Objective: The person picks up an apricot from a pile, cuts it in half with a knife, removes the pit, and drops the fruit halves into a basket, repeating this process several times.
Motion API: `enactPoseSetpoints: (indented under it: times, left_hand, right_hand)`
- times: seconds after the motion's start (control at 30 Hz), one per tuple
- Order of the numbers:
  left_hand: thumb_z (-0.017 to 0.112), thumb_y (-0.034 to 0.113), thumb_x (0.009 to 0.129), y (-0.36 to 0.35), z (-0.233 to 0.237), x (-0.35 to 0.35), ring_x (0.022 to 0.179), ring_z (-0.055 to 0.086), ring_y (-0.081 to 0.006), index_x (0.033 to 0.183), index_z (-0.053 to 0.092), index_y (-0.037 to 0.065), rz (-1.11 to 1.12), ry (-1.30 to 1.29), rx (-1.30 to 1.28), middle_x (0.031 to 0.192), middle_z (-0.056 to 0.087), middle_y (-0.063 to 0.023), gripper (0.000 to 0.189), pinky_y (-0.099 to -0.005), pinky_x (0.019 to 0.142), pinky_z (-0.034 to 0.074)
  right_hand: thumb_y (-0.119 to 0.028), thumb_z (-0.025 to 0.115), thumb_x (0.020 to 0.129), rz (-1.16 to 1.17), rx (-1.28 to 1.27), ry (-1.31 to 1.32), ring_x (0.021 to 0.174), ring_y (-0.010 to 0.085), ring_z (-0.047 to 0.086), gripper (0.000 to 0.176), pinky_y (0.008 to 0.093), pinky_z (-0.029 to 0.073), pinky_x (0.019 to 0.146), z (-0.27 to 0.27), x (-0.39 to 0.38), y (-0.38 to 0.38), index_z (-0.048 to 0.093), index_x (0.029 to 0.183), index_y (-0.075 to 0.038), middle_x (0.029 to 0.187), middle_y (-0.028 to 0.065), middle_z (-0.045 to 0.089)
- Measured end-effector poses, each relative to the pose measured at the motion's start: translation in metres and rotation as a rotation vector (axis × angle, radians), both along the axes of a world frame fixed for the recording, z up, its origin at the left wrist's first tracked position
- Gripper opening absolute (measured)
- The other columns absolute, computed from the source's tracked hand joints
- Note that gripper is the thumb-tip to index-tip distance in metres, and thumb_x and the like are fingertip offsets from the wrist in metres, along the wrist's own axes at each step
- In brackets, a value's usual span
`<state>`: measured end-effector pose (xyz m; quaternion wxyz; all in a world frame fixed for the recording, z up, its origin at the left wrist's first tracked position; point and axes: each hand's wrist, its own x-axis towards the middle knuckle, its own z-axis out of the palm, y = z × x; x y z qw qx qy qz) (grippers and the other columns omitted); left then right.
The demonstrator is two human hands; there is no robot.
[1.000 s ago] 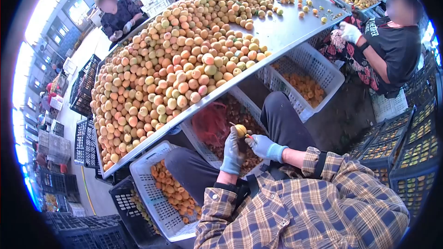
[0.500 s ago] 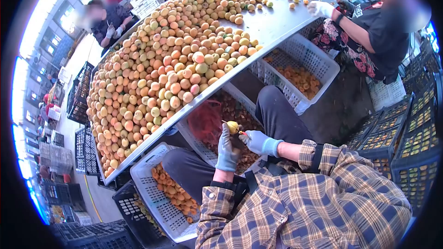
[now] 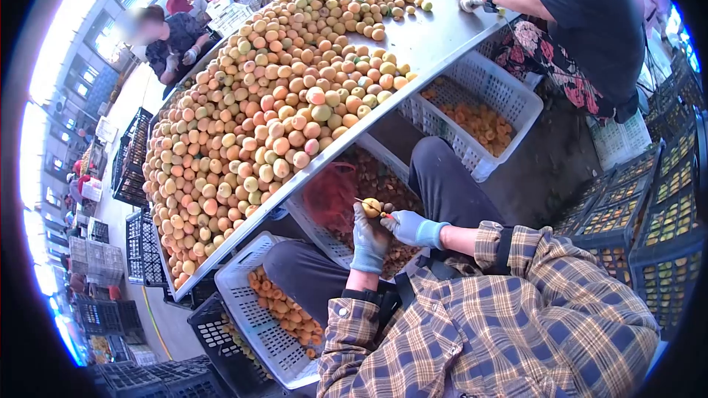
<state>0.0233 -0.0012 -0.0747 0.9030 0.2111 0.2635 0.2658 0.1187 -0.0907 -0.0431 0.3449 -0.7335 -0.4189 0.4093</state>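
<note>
My left hand [image 3: 369, 242], in a grey-blue glove, is closed around a yellow apricot [image 3: 372, 207] above my lap. My right hand [image 3: 408, 227], gloved too, grips a small tool with a red-orange handle [image 3: 388, 216] against the fruit's right side. A thin metal tip shows at the fruit's upper left. Below both hands lies a crate of brown pits [image 3: 377, 177], with a red mesh bag [image 3: 330, 195] at its left side.
A metal table [image 3: 424, 38] heaped with apricots [image 3: 258, 103] stands ahead. White crates of opened fruit sit left [image 3: 247, 280] and right [image 3: 516, 88] of my knees. A co-worker [image 3: 601, 29] sits at the right, another [image 3: 173, 40] across the table. Black crates [image 3: 667, 250] are stacked right.
The co-worker at the right has leaned and stretched an arm onto the table. The co-worker across has lowered their hands. My hands stay around the fruit, and the view has shifted slightly.
</note>
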Motion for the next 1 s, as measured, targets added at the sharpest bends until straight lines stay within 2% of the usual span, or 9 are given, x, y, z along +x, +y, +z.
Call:
enactPoseSetpoints:
  times: [0.07, 0.2, 0.27, 0.33, 0.43, 0.57, 0.7, 0.8, 1.0]
  left_hand:
    - [0.044, 0.056, 0.092, 0.003, 0.002, -0.002, 0.090, 0.058, -0.0250, 0.101, 0.054, 0.004, -0.043, -0.045, -0.171, 0.092, 0.060, -0.0128, 0.053, -0.0366, 0.083, 0.047]
    - [0.042, 0.054, 0.093, 0.008, 0.015, -0.008, 0.089, 0.061, -0.0259, 0.102, 0.056, 0.002, -0.058, -0.147, -0.183, 0.099, 0.063, -0.0143, 0.055, -0.0363, 0.079, 0.050]
    - [0.042, 0.055, 0.093, 0.011, 0.005, -0.007, 0.098, 0.060, -0.0226, 0.115, 0.054, 0.001, -0.164, -0.168, -0.146, 0.104, 0.062, -0.0115, 0.059, -0.0337, 0.090, 0.047]
    - [0.042, 0.057, 0.092, -0.013, 0.069, -0.007, 0.100, 0.060, -0.0214, 0.116, 0.053, 0.003, -0.289, -0.135, 0.051, 0.107, 0.062, -0.0086, 0.060, -0.0346, 0.089, 0.047]
    - [0.043, 0.061, 0.089, -0.011, 0.065, -0.011, 0.090, 0.060, -0.0162, 0.120, 0.052, 0.010, -0.422, -0.001, 0.142, 0.105, 0.062, -0.0034, 0.060, -0.0333, 0.076, 0.048]
    - [0.048, 0.054, 0.091, -0.011, 0.063, -0.020, 0.058, 0.052, -0.0070, 0.112, 0.054, 0.010, -0.426, 0.155, 0.490, 0.080, 0.058, 0.0011, 0.049, -0.0201, 0.050, 0.041]
    - [0.047, 0.047, 0.095, -0.016, 0.058, -0.020, 0.049, 0.047, -0.0058, 0.111, 0.055, 0.009, -0.365, 0.107, 0.442, 0.074, 0.057, 0.0014, 0.042, -0.0178, 0.043, 0.035]
    - [0.044, 0.043, 0.097, -0.019, 0.030, -0.013, 0.057, 0.052, -0.0060, 0.109, 0.057, 0.008, -0.279, 0.128, 0.570, 0.080, 0.060, 0.0004, 0.039, -0.0191, 0.049, 0.041]
    - [0.037, 0.032, 0.100, -0.023, 0.008, -0.006, 0.081, 0.057, -0.0097, 0.101, 0.060, 0.006, 0.031, 0.180, 0.315, 0.093, 0.061, -0.0012, 0.034, -0.0259, 0.074, 0.048]
  right_hand:
    - [-0.039, 0.047, 0.093, 0.032, 0.028, 0.080, 0.094, 0.0407, 0.060, 0.041, 0.0432, 0.046, 0.078, 0.006, 0.008, -0.005, 0.063, 0.095, -0.001, 0.092, 0.0258, 0.064]
    - [-0.041, 0.053, 0.090, 0.023, 0.124, -0.136, 0.090, 0.0414, 0.060, 0.039, 0.0440, 0.047, 0.074, 0.054, 0.019, -0.017, 0.059, 0.105, -0.005, 0.090, 0.0236, 0.064]
    - [-0.042, 0.056, 0.088, -0.042, 0.187, -0.218, 0.088, 0.0416, 0.061, 0.041, 0.0445, 0.048, 0.073, 0.070, 0.022, -0.017, 0.057, 0.108, -0.007, 0.089, 0.0227, 0.065]
    - [-0.041, 0.065, 0.084, -0.060, 0.202, -0.288, 0.089, 0.0408, 0.061, 0.047, 0.0403, 0.049, 0.071, 0.082, 0.027, -0.009, 0.054, 0.114, -0.007, 0.090, 0.0220, 0.064]
    - [-0.039, 0.067, 0.083, 0.112, 0.231, -0.263, 0.087, 0.0392, 0.062, 0.044, 0.0412, 0.050, 0.071, 0.075, 0.037, -0.005, 0.056, 0.111, -0.007, 0.090, 0.0213, 0.064]
    - [-0.038, 0.066, 0.083, 0.193, 0.338, -0.325, 0.082, 0.0397, 0.062, 0.039, 0.0442, 0.049, 0.069, 0.072, 0.038, -0.013, 0.056, 0.109, -0.010, 0.085, 0.0204, 0.064]
    - [-0.034, 0.066, 0.082, 0.257, 0.406, -0.364, 0.078, 0.0393, 0.062, 0.040, 0.0439, 0.050, 0.067, 0.080, 0.038, -0.018, 0.055, 0.111, -0.009, 0.084, 0.0198, 0.064]
    - [-0.030, 0.065, 0.083, 0.194, 0.416, -0.386, 0.076, 0.0390, 0.062, 0.036, 0.0433, 0.051, 0.065, 0.070, 0.030, -0.022, 0.056, 0.109, -0.007, 0.083, 0.0198, 0.064]
    - [-0.024, 0.061, 0.085, 0.005, 0.539, -0.422, 0.073, 0.0383, 0.062, 0.023, 0.0446, 0.050, 0.062, 0.055, 0.005, -0.002, 0.059, 0.101, -0.007, 0.081, 0.0194, 0.064]
